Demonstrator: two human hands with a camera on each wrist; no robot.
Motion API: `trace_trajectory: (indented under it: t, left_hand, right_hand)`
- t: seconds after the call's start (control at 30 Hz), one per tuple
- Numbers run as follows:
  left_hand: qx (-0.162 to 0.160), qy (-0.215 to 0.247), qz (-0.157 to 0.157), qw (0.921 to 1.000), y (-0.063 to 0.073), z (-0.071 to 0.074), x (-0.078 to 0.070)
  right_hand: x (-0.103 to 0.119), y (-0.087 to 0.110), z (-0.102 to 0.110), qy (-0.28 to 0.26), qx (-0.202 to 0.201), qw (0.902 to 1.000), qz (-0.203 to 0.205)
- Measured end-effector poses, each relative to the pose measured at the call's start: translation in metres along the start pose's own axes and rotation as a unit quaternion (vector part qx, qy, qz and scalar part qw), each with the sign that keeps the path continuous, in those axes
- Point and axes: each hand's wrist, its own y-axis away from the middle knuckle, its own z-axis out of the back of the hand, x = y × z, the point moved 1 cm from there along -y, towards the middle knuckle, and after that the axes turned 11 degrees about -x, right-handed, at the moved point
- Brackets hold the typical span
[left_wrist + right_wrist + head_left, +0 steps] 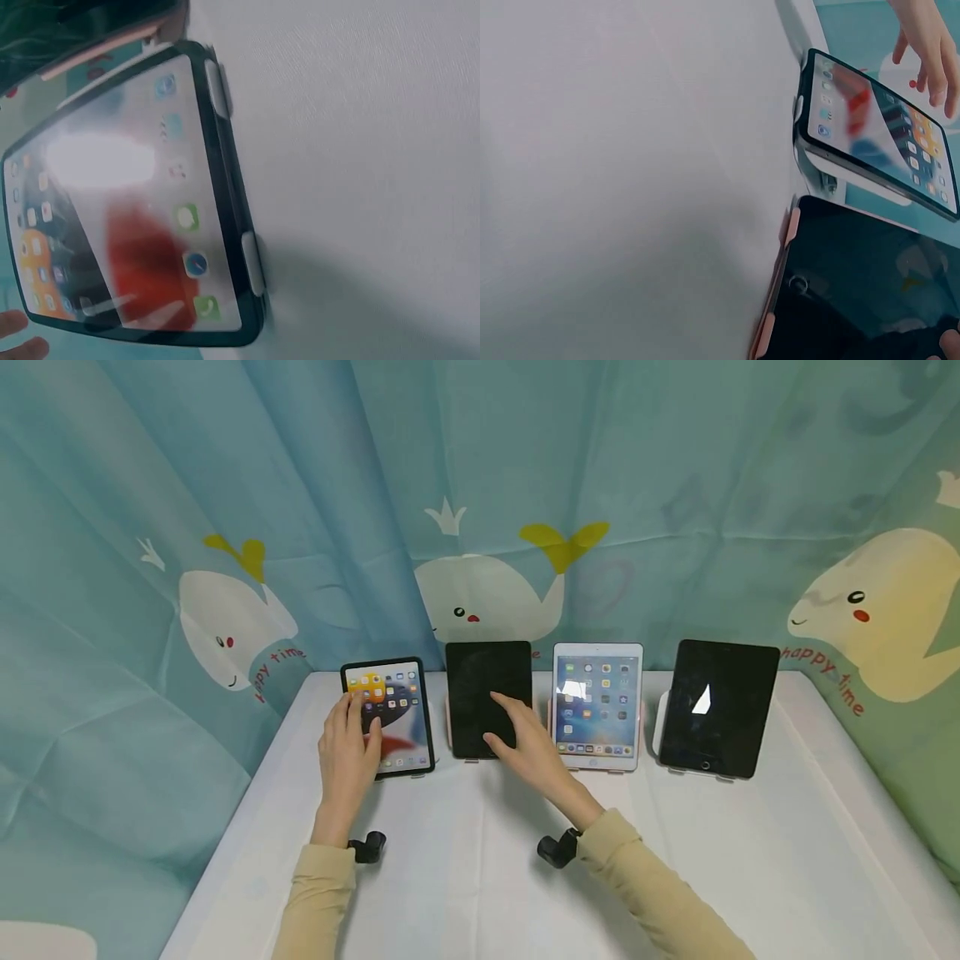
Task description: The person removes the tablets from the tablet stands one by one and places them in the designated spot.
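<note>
My left hand (347, 758) is in front of the leftmost tablet (408, 739), fingers extended and thumb apart, over the left part of its lit home screen. In the right wrist view that hand's fingers (935, 79) hang by the far edge of this tablet, gripping nothing. The second tablet (468, 693) has a dark screen and leans on a pink stand. Before it my right hand (534, 756) reaches in from the right, thumb and fingers spread and nothing held. Its fingertips (950, 343) show at the lower corner of the right wrist view, close over the dark glass.
Further right a white tablet (600, 714) shows lit icons, beside a black tablet (720, 710) with a dark, reflecting screen. Both lean on stands on the white table (480, 868). A blue curtain (480, 460) with whale prints hangs close behind the row.
</note>
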Motion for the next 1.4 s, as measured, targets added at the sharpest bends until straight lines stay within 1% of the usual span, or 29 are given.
trace_trajectory:
  t: [0.23, 0.33, 0.47, 0.6, 0.73, 0.93, 1.1, 1.27, 1.4]
  left_hand:
    - [0.0, -0.002, 0.004, 1.0, -0.003, -0.002, 0.006]
    - [-0.009, 0.0, 0.003, 1.0, -0.006, -0.002, 0.009]
    - [-0.013, 0.006, 0.009, 0.9999, -0.011, -0.003, 0.014]
    - [-0.007, 0.018, 0.02, 0.9996, -0.015, -0.003, 0.016]
    - [-0.006, 0.025, 0.024, 0.9994, -0.019, -0.001, 0.018]
    - [0.0, 0.026, 0.037, 0.999, -0.026, 0.001, 0.023]
    - [0.006, 0.029, 0.05, 0.9983, -0.033, 0.002, 0.025]
    - [0.015, 0.037, 0.069, 0.9969, -0.038, 0.0, 0.028]
    - [0.017, 0.039, 0.08, 0.9959, -0.041, -0.002, 0.032]
  right_hand:
    - [0.003, -0.011, -0.012, -0.011, -0.005, 0.9998, 0.012]
    - [0.007, -0.016, -0.018, -0.018, -0.007, 0.9997, 0.019]
    - [0.012, -0.021, -0.025, -0.025, 0.0, 0.9994, 0.022]
    - [0.018, -0.026, -0.033, -0.034, 0.014, 0.9991, 0.02]
    - [0.025, -0.032, -0.04, -0.045, 0.024, 0.9985, 0.016]
    - [0.035, -0.045, -0.049, -0.038, 0.037, 0.9985, 0.016]
    - [0.04, -0.055, -0.057, -0.034, 0.051, 0.9981, 0.009]
    - [0.043, -0.065, -0.065, -0.033, 0.07, 0.9969, -0.016]
    - [0.046, -0.072, -0.073, -0.022, 0.078, 0.9964, -0.024]
